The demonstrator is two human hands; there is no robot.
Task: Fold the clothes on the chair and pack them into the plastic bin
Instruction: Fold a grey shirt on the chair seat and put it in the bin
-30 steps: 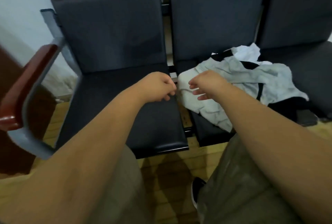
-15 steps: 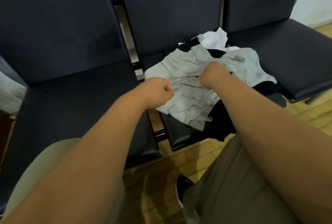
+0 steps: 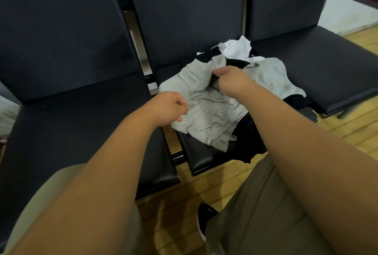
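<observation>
Now crumpled grey shirt (image 3: 210, 111) atop clothes pile (image 3: 246, 144); right hand (image 3: 231, 80) pinches it; left hand (image 3: 169, 107) fisted, grip unclear.

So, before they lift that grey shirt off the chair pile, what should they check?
1. Right hand grips the crumpled light grey cloth garment: ok.
2. Left hand holds its edge: cannot tell, the curled fingers hide it.
3. Grey garment free of the pile: not ok, black cloth overlaps it.
4. Folding spot: ok, dark padded seat lies beside the pile.
5. Plastic bin nearby: cannot tell, not in view.
</observation>
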